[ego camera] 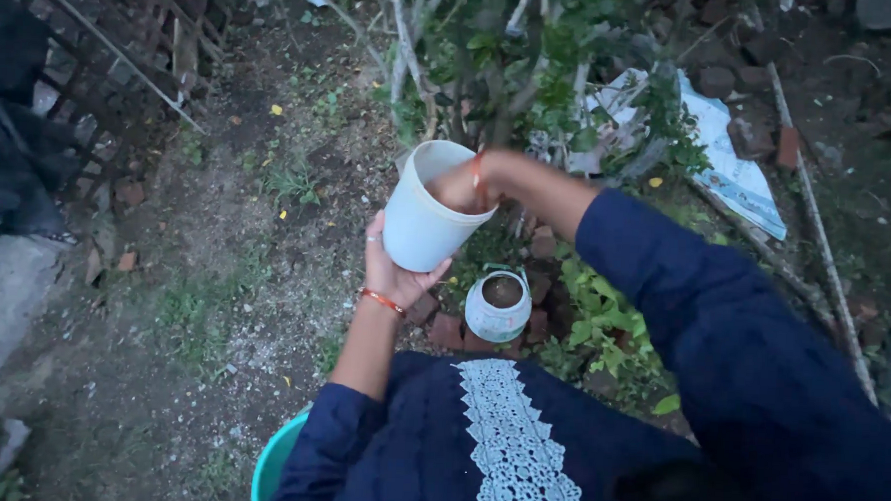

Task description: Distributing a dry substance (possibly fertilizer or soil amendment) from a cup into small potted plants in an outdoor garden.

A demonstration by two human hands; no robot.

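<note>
Over a patch of bare garden soil, the person's left hand (396, 274) cups a white plastic cup (429, 208) from below, fingers wrapped around its lower wall, tilting its mouth up and to the right. Reaching into that mouth, the right hand (460, 185) is buried past the knuckles, so I cannot tell whether it is clenched or loose. Just below the cup, apart from it, a small white pot (498, 305) filled with soil sits on the ground among broken bricks (446, 331) and leafy weeds (603, 323). Thin branches (503, 73) crowd close behind the cup's rim. Open dirt lies to the left, running to a lattice fence (103, 55). A teal tub (274, 463) edges in near the left elbow.
</note>
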